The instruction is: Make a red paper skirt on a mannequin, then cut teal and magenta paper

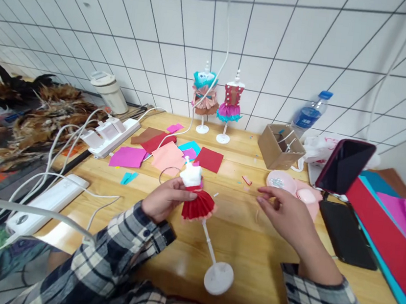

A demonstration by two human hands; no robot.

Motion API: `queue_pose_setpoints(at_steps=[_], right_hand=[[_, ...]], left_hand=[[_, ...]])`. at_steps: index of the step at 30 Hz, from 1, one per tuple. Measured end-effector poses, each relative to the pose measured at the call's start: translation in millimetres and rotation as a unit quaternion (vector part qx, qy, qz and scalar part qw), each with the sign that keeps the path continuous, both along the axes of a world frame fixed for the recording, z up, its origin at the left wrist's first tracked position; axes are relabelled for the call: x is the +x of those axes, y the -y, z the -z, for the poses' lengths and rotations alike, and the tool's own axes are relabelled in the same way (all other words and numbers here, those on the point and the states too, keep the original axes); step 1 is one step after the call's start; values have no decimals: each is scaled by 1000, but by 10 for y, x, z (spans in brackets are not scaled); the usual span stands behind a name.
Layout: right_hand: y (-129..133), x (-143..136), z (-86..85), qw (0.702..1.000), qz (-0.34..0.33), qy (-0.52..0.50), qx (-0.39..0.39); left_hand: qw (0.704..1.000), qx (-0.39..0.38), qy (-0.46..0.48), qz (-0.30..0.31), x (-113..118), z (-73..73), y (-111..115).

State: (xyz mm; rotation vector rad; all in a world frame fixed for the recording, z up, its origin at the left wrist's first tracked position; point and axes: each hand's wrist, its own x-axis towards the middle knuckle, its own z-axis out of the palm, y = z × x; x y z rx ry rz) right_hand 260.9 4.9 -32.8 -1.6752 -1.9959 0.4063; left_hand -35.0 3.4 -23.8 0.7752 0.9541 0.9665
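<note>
Dress form [191, 175], a little white one in a red skirt [199, 207], is in the person's left hand [169, 198], gripped at the waist with the thumb laid across the front. It leans: the bare torso tops out just beyond that hand, while the stem [208, 241] slants back to the right of it, down to a round base [218, 279]. From where I stand I can't tell whether the base touches the desk [257, 282] or hangs over it.

I'd guess it is light, probably hard plastic, smooth enough to twist in dry fingers, and the thin stem looks like the part that could snap. The skirt is another matter: it looks like pleated crepe paper, soft and easily crushed, its peach-edged hem flaring to the right of the left hand. The waistband, where the thumb sits, seems a fair place to hold if the squeeze is gentle; the stem or bare shoulders would spare the pleats altogether.

The right hand [286, 216] is well apart from it, fingers half curled, thumb near forefinger; whether anything tiny is pinched there I can't tell. Just beyond those fingers sits a pink dish [277, 178] of small pale bits.
</note>
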Motion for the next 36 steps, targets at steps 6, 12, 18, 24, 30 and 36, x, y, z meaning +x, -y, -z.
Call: queue_pose_setpoints(at_steps=[6,12,18,24,30,36], right_hand=[[-6,426,139,996,76,55,-3],[-328,-75,282,984,-40,172,-5],[-638,-416,421,963,-19,266,-31],[-751,-322,440,958,5,279,-68],[-704,-286,469,955,-6,290,-65],[-714,-281,497,957,26,287,-41]], left_hand=[[994,92,-53,-23,-500,-541,-42],[990,106,-77,-54,-451,-582,37],[993,103,-49,-21,-233,-423,126],[995,94,-42,-18,-176,-389,160],[995,84,-52,-22,-150,-294,152],[996,78,-50,-17,-84,-259,153]])
